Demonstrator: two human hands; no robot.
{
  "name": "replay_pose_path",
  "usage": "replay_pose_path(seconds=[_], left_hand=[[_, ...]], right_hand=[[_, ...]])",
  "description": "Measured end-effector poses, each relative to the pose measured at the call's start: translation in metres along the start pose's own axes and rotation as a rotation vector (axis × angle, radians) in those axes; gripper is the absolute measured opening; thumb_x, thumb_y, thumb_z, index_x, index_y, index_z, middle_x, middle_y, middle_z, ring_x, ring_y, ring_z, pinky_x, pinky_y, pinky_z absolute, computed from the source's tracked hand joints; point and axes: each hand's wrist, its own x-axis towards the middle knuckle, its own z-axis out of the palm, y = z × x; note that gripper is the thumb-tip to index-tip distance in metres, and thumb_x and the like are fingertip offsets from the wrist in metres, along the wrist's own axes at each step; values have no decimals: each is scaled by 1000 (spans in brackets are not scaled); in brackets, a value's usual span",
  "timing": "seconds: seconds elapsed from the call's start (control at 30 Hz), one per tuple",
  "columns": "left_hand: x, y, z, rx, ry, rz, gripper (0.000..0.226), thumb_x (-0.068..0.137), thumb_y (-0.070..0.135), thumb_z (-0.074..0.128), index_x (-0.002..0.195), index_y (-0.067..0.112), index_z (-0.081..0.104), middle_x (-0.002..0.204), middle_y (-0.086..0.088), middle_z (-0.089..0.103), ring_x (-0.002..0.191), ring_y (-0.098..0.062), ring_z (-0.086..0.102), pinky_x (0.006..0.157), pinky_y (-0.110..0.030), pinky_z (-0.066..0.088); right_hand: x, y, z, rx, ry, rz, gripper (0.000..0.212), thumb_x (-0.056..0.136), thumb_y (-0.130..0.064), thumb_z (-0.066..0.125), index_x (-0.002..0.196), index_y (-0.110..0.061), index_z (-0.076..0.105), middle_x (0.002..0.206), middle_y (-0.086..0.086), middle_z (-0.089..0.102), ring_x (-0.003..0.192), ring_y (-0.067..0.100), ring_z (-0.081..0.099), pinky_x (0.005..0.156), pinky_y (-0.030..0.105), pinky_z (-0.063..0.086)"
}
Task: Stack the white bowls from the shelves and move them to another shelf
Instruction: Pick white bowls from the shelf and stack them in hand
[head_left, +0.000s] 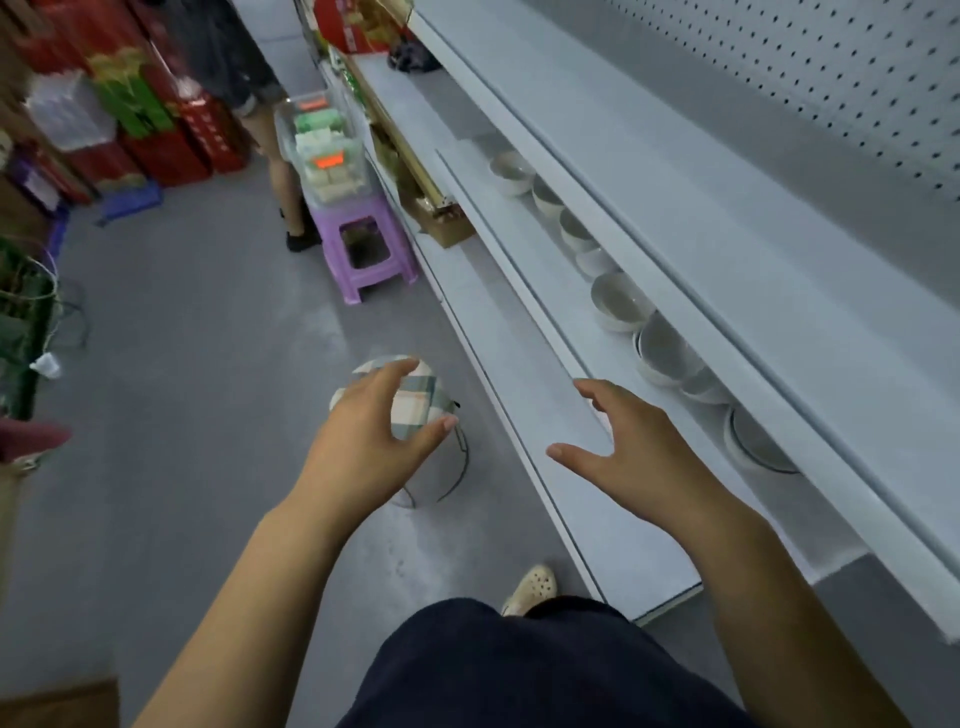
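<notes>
White bowls (621, 301) upright, in row along middle shelf (519, 291).

Bowls (621, 301) under upper shelf (675, 218) overhang, tight vert. gap; lower shelf (550, 332) front free.

Along the right side, a shelf unit (779, 322) running away down the aisle, with its pegboard back panel (831, 78) at the far right. On the middle shelf (545, 270), a row of bowls (621, 304) set one beside another, tucked under the overhang of the upper shelf (675, 182), some nested in short stacks. Below and in front of that, the lower shelf (493, 322). Right hand (634, 457) over the front edge of the middle shelf, apart from the bowls. Left hand (374, 431) to its left, above a cushioned stool (415, 395) on the floor (182, 415) just beside the unit. Farther down the aisle, a plastic stool (369, 260) against the shelving, containers (322, 150) stacked on it, a standing person (270, 135) just to its left. Stacked boxes (156, 130) along the aisle's left side
</notes>
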Motion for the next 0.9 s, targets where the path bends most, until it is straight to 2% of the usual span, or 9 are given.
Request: replay_pose_path(seconds=[0.13, 0.2, 0.3, 0.43, 0.6, 0.77, 0.9], left_hand=[[80, -3, -14, 17, 24, 44, 67, 91, 53, 69, 150, 29, 44, 149, 3, 54, 137, -20, 48, 101, -28, 37], [111, -6, -14, 35, 31, 60, 66, 93, 51, 68, 150, 29, 43, 151, 4, 52, 140, -20, 46, 101, -27, 36], [144, -14, -4, 76, -9, 50, 66, 95, 53, 65, 151, 27, 42, 152, 2, 51, 141, -22, 45, 107, -35, 40], [190, -29, 15, 140, -130, 70, 67, 96, 52, 64, 152, 22, 43, 153, -4, 51, 140, -25, 47, 111, -38, 40], [279, -51, 43, 264, -270, 209, 66, 98, 52, 61, 153, 20, 42, 155, -4, 49, 142, -26, 45, 113, -40, 40], [384, -68, 72, 414, -428, 395, 66, 100, 52, 56, 153, 15, 43, 158, -7, 45, 144, -28, 42, 116, -42, 39], [459, -70, 99, 451, -435, 541, 65, 101, 52, 56, 152, 13, 46, 160, -9, 43, 148, -30, 39, 120, -45, 36]], right_hand=[[72, -18, -18, 5, 20, -31, 77, 89, -49, 73, 154, -32, 34, 158, -11, 40, 145, 10, 39, 112, 28, 35], [101, -21, -23, -21, 4, -36, 75, 90, -48, 71, 154, -31, 34, 157, -10, 40, 143, 10, 40, 108, 25, 34], [131, -15, -21, -45, -32, 14, 74, 92, -47, 70, 154, -29, 34, 157, -8, 40, 142, 12, 41, 105, 23, 33], [165, 0, -7, -23, -50, 116, 76, 92, -47, 69, 156, -29, 32, 160, -6, 37, 144, 14, 41, 111, 29, 36], [217, 14, 15, -6, -24, 232, 73, 97, -43, 65, 157, -24, 29, 162, -3, 33, 145, 18, 37, 113, 31, 33], [272, 10, 41, 34, 60, 343, 69, 98, -41, 64, 154, -19, 33, 156, 3, 40, 140, 22, 42, 112, 34, 38], [319, 5, 44, 34, 185, 362, 64, 98, -41, 64, 151, -18, 38, 151, 4, 45, 135, 24, 47, 109, 38, 42]])
